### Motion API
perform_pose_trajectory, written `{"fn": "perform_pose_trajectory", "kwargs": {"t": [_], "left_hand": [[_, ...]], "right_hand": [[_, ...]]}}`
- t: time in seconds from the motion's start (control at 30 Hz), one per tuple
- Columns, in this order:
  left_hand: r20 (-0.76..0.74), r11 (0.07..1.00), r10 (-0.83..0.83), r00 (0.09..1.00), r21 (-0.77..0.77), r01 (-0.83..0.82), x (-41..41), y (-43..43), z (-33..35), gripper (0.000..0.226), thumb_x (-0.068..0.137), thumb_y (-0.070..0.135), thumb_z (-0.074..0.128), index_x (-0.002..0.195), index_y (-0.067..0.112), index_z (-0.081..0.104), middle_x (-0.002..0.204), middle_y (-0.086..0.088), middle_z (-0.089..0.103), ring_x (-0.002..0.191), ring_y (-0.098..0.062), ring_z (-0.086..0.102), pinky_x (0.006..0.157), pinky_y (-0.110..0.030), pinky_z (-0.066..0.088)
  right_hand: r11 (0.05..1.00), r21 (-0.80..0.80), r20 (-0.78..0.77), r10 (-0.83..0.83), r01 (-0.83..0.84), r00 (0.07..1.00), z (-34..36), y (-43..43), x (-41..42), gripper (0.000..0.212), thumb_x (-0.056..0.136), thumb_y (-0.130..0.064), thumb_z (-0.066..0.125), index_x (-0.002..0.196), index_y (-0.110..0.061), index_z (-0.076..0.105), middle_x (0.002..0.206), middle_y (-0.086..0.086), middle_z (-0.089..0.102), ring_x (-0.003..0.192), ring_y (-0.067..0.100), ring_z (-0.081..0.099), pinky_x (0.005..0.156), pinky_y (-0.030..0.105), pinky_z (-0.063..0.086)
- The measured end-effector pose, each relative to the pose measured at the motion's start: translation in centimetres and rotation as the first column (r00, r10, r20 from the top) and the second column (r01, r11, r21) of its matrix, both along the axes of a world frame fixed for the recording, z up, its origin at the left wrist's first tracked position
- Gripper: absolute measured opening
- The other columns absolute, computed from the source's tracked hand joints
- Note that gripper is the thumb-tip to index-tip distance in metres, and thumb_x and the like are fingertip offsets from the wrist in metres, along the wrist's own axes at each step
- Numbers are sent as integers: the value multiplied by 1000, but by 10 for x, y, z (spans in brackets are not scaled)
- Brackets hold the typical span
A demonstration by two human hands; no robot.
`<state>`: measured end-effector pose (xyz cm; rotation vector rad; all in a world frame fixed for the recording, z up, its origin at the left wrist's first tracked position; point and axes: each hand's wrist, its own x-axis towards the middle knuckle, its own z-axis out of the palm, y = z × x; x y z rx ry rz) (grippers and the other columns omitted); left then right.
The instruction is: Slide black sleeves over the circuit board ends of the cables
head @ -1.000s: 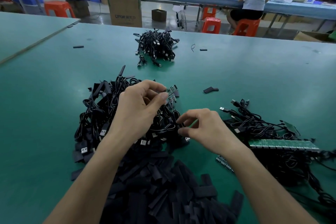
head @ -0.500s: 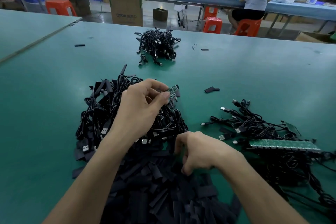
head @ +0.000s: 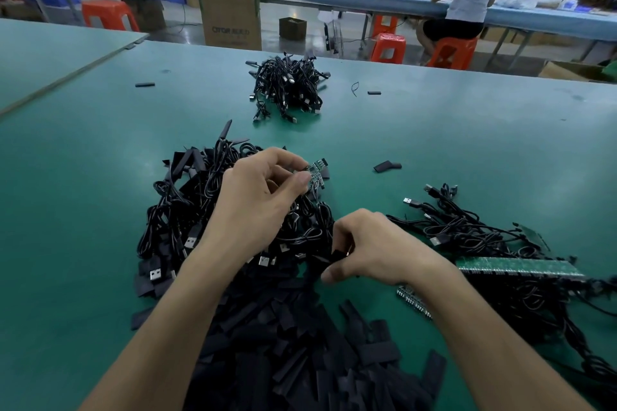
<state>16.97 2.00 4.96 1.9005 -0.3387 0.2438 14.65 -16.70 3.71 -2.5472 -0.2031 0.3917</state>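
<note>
My left hand (head: 257, 200) pinches the small green circuit board (head: 315, 173) at the end of a black cable, held above a tangle of black USB cables (head: 187, 207). Just right of that tangle, my right hand (head: 374, 250) pinches a flat black sleeve (head: 337, 259) at the top edge of the big heap of black sleeves (head: 300, 354). The two hands are a short way apart; the sleeve is clear of the board.
A finished-looking cable bundle (head: 287, 87) lies farther back on the green table (head: 467, 143). At right lie more cables (head: 484, 233) and a long green board strip (head: 521, 267). A loose sleeve (head: 385, 166) sits mid-table. A person sits at the far bench.
My right hand dropped from beside the cables down into the sleeve heap and now lifts with one sleeve pinched. My left hand has kept the circuit board nearly still.
</note>
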Motion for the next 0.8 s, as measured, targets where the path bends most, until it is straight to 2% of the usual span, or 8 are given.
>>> {"fn": "perform_pose_trajectory", "kwargs": {"t": [0.17, 0.27, 0.37, 0.43, 0.53, 0.63, 0.8], "left_hand": [[2, 1000, -1, 1000, 9, 1, 1, 1, -1, 13, 91, 25, 72, 86, 36, 68, 76, 3, 73, 71, -31, 65, 72, -52, 56], [-13, 1000, -7, 1000, 14, 7, 1, 1, -2, 10, 91, 26, 73, 87, 35, 69, 76, 4, 73, 71, -28, 65, 73, -50, 57], [-20, 1000, -17, 1000, 18, 18, 1, 1, -2, 8, 90, 27, 73, 89, 34, 70, 77, 4, 73, 71, -27, 65, 72, -47, 57], [-20, 999, -23, 1000, 23, 24, 1, 1, -2, 8, 90, 27, 73, 89, 34, 70, 77, 4, 73, 68, -24, 64, 68, -45, 56], [-19, 999, -31, 999, 32, 31, 1, 0, -2, 8, 90, 27, 73, 89, 34, 70, 77, 5, 73, 65, -24, 63, 64, -45, 55], [-22, 999, -45, 999, 23, 46, 0, 0, -4, 6, 91, 26, 73, 91, 31, 71, 77, 4, 74, 74, -30, 67, 69, -48, 57], [-21, 999, -51, 998, 17, 51, 0, 1, -4, 6, 90, 25, 74, 91, 31, 72, 78, 3, 74, 77, -33, 67, 71, -51, 57]], "right_hand": [[989, 140, 52, -60, 52, 997, -4, -7, 2, 29, 66, -40, 90, 70, -17, 73, 55, 1, 56, 49, 10, 42, 46, 24, 37], [914, 390, 116, -168, 111, 979, -1, -12, 5, 27, 70, -36, 89, 69, -14, 75, 46, -5, 39, 45, 9, 28, 45, 22, 24], [786, 610, 143, -240, 106, 960, 6, -10, 5, 13, 75, -31, 85, 74, -19, 79, 54, 6, 54, 53, 10, 42, 52, 22, 35], [691, 714, 137, -296, 113, 945, 10, -9, 4, 7, 82, -21, 79, 75, -21, 79, 59, 2, 64, 53, 7, 53, 50, 17, 40], [612, 779, 136, -375, 135, 917, 12, -10, 2, 14, 88, -9, 73, 91, -23, 76, 70, 2, 74, 58, 7, 65, 52, 15, 46], [585, 801, 143, -392, 126, 909, 12, -11, 1, 22, 90, -7, 71, 104, -24, 71, 74, 4, 75, 63, 11, 69, 57, 17, 50], [575, 813, 169, -391, 97, 905, 11, -11, 1, 22, 90, -4, 70, 98, -24, 74, 77, 0, 75, 67, 8, 68, 59, 16, 51]]}}
